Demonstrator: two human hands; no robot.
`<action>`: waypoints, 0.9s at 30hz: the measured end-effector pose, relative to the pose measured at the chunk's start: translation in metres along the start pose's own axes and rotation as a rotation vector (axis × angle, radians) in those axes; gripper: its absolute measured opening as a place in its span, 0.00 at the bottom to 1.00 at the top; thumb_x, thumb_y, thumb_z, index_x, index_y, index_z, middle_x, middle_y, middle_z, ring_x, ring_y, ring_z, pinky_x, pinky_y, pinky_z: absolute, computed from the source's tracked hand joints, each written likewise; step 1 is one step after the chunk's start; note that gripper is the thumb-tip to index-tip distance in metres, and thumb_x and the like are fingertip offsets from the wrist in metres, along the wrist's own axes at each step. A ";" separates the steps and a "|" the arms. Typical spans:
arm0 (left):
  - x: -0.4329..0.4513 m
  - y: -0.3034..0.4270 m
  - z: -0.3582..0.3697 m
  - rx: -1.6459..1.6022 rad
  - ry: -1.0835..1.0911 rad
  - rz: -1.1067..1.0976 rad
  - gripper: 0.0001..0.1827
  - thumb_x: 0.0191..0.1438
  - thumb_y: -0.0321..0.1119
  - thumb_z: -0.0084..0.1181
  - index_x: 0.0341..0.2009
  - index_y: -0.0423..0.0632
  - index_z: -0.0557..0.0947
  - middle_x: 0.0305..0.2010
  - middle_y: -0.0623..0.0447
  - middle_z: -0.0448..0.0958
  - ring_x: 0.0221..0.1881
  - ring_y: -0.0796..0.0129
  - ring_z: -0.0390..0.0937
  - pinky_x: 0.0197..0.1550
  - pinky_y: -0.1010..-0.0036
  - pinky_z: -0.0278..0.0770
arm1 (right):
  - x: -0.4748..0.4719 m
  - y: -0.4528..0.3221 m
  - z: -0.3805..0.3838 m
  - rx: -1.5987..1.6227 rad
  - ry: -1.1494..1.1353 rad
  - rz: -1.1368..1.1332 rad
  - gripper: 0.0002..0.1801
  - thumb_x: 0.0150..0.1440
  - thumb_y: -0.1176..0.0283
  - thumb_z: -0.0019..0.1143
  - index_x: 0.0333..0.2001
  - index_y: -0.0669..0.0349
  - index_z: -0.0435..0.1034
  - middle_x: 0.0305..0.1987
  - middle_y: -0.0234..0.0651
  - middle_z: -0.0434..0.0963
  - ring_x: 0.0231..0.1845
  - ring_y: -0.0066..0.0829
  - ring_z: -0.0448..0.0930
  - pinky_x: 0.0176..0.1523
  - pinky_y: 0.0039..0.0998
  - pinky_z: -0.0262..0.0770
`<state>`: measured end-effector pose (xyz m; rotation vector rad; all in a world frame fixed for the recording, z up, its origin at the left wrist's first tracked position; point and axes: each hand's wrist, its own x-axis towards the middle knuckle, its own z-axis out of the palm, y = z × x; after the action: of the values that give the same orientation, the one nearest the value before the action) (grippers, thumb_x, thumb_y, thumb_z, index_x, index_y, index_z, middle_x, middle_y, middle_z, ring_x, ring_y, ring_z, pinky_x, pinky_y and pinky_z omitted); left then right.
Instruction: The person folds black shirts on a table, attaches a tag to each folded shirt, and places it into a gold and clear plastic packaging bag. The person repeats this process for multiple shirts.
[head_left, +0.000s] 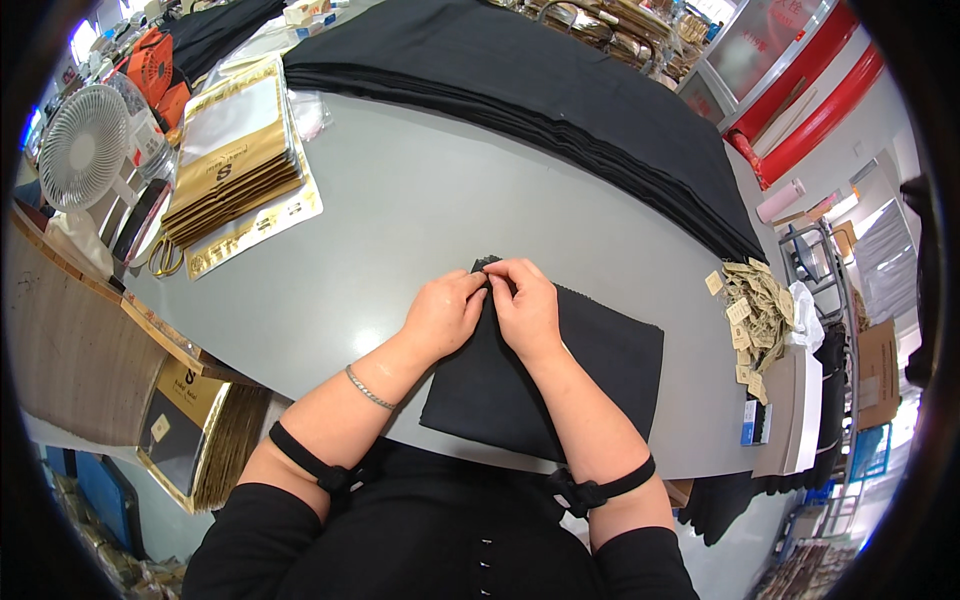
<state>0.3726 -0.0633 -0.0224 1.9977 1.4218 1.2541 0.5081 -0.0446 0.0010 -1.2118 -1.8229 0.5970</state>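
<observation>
A folded black cloth garment (611, 367) lies flat on the grey tabletop (390, 202) close to my body. My left hand (448, 309) pinches its far edge, where a dark lacy or serrated trim shows. Right beside it, my right hand (527, 309) grips the same edge between thumb and forefinger, and the fingertips of both hands nearly meet. Whatever small part they hold is hidden by the fingers. A sliver of something pale shows by my right wrist, too little to name.
Across the far side lies a wide stack of black fabric (517, 75). Gold-and-white packaging bags (236, 176), gold-handled scissors (165, 257) and a white fan (84, 150) are at the left. A heap of corded hang tags (754, 307) and a blue-white box (754, 423) sit at the right edge.
</observation>
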 end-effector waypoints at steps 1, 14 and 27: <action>-0.001 0.000 0.001 0.021 -0.004 -0.006 0.09 0.51 0.25 0.52 0.38 0.40 0.79 0.27 0.45 0.74 0.28 0.50 0.73 0.31 0.63 0.72 | 0.000 0.000 0.001 -0.009 0.005 -0.010 0.05 0.54 0.80 0.52 0.35 0.65 0.73 0.33 0.36 0.76 0.31 0.28 0.76 0.38 0.25 0.72; -0.008 -0.005 0.008 0.119 0.003 -0.032 0.11 0.53 0.25 0.49 0.41 0.40 0.78 0.26 0.44 0.73 0.28 0.48 0.73 0.30 0.61 0.72 | -0.003 0.005 0.004 0.014 0.015 0.033 0.06 0.54 0.79 0.53 0.36 0.65 0.73 0.33 0.37 0.76 0.32 0.30 0.77 0.39 0.26 0.73; 0.015 0.017 -0.026 -0.056 -0.049 0.024 0.07 0.53 0.27 0.51 0.37 0.41 0.76 0.37 0.44 0.72 0.36 0.51 0.73 0.38 0.64 0.72 | -0.067 -0.007 -0.083 -0.579 -0.302 0.124 0.27 0.43 0.67 0.69 0.47 0.61 0.68 0.46 0.41 0.69 0.49 0.44 0.69 0.52 0.36 0.70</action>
<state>0.3612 -0.0614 0.0106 1.9994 1.3292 1.2330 0.5866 -0.1138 0.0244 -1.6948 -2.2812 0.3354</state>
